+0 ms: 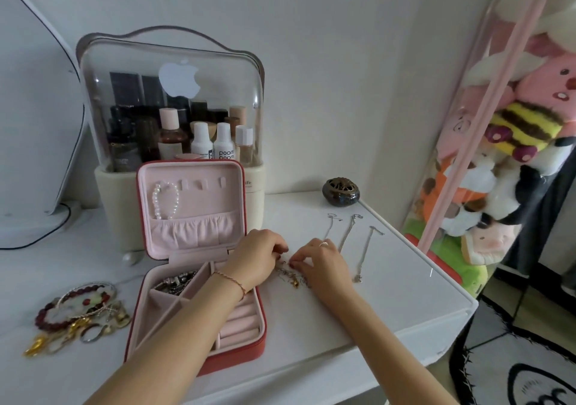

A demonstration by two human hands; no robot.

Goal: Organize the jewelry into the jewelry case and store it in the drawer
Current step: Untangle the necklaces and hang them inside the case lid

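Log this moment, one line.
left hand: pinching tangled chains | right hand: same | jewelry case: open

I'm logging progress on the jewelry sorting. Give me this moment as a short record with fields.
case: jewelry case open on the white table, lid upright
in lid: pearl bracelet hanging on a hook
in tray: silver pieces in the back compartment
left hand: left hand pinching the tangled chains beside the case
right hand: right hand pinching the same tangle
laid out: three necklaces stretched right of the hands
unsorted: pile of bracelets left of the case
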